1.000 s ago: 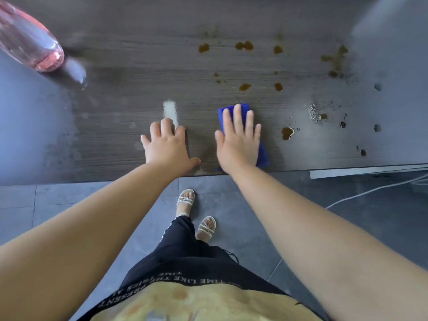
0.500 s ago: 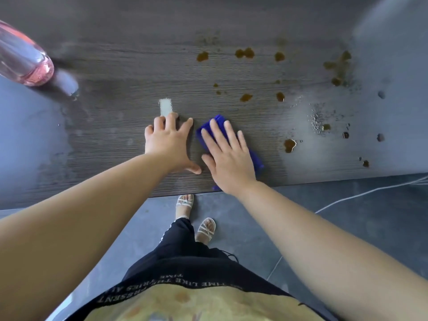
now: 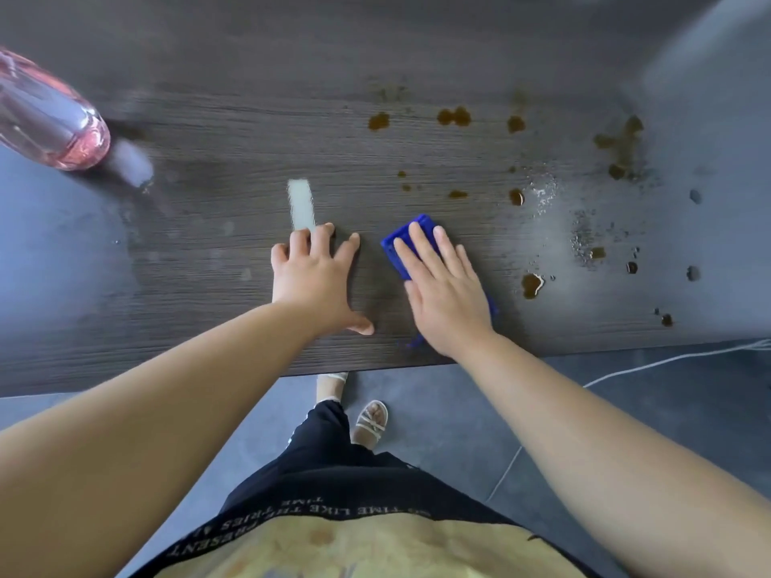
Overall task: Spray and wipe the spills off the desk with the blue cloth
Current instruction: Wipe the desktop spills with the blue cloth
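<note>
The dark wood-grain desk (image 3: 217,252) carries several brown spills (image 3: 532,284) across its right half, with fine spray droplets (image 3: 542,194) among them. A folded blue cloth (image 3: 402,244) lies near the front edge. My right hand (image 3: 446,289) presses flat on the cloth, fingers together and pointing up-left, covering most of it. My left hand (image 3: 319,277) rests flat on the bare desk just left of the cloth, fingers spread, holding nothing. A clear spray bottle with pink liquid (image 3: 50,118) stands at the far left of the desk.
A pale rectangular patch (image 3: 301,204) marks the desk just beyond my left fingertips. The desk's front edge (image 3: 375,367) runs below my wrists; under it are grey floor tiles, my sandalled feet (image 3: 369,423) and a white cable (image 3: 667,360) at the right.
My right hand has slid the blue cloth to the right, away from my left hand, leaving a gap between them. My left hand stays pressed on the desk.
</note>
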